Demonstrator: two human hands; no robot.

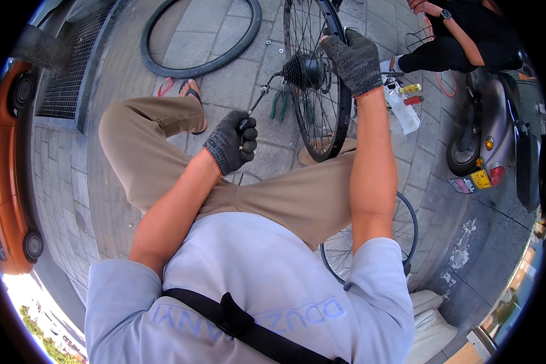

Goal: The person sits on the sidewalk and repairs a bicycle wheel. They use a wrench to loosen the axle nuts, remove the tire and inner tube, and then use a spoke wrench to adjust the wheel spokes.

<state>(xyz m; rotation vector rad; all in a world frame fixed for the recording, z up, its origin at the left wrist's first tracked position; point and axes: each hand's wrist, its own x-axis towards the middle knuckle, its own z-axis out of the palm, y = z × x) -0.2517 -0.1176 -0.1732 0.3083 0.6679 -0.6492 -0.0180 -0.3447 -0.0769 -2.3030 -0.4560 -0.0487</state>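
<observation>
An upright bicycle wheel (344,115) with a black rim and thin spokes stands between my knees, its thick dark hub and cassette (294,73) facing left. My right hand (359,64), in a dark grey fingerless glove, is closed around the rim's upper right side. My left hand (230,142), gloved alike, is closed on the dark handle of a ratchet wrench (258,101). The wrench's shaft slants up to the axle end beside the cassette; whether it is seated there is too small to tell. Green-handled pliers (279,105) lie on the paving just behind the wrench.
A loose black tyre (194,71) lies ahead to the left, near small nuts. Yellow and red screwdrivers (411,88) rest by a white sheet (404,116) on the right. Another wheel (416,227) lies behind my right arm. A person (461,42) sits far right, near a parked scooter (491,139).
</observation>
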